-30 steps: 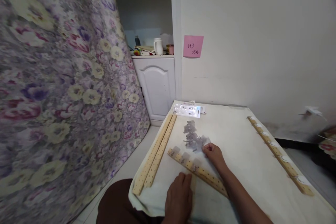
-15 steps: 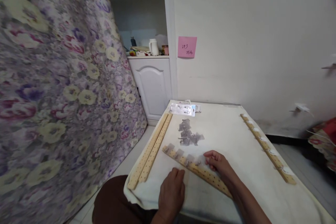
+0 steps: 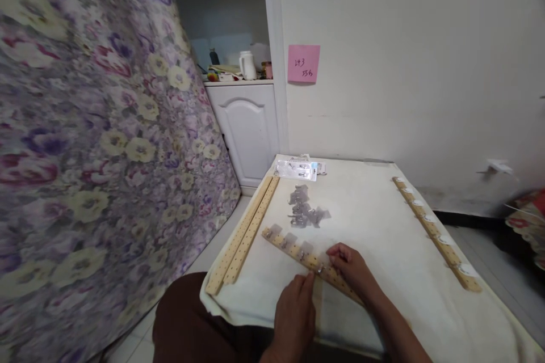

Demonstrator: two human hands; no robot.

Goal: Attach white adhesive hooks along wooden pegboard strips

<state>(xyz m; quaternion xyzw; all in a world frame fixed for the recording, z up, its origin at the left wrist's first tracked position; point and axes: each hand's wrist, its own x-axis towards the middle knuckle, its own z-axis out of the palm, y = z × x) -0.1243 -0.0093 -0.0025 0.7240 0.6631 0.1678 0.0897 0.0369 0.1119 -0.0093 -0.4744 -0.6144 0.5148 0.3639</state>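
A perforated wooden strip [image 3: 293,249] lies slanted on the white cloth-covered table [image 3: 374,221], with small clear-tabbed metal hooks clipped along it. My right hand [image 3: 349,268] pinches a small hook down onto the strip near its middle. My left hand [image 3: 296,312] rests beside it, fingertips touching the strip's near edge. A loose pile of small hooks in clear packets [image 3: 304,214] sits just beyond the strip.
Two bare wooden strips [image 3: 244,235] lie side by side along the table's left edge. Another strip with hooks [image 3: 434,232] runs along the right. A clear packet [image 3: 297,169] lies at the far edge. A flowered mattress [image 3: 85,153] leans at left; a white cabinet [image 3: 247,130] stands behind.
My right hand drew back from the hook pile to the slanted strip and now pinches a hook on it. My left hand slid up to the strip's edge.
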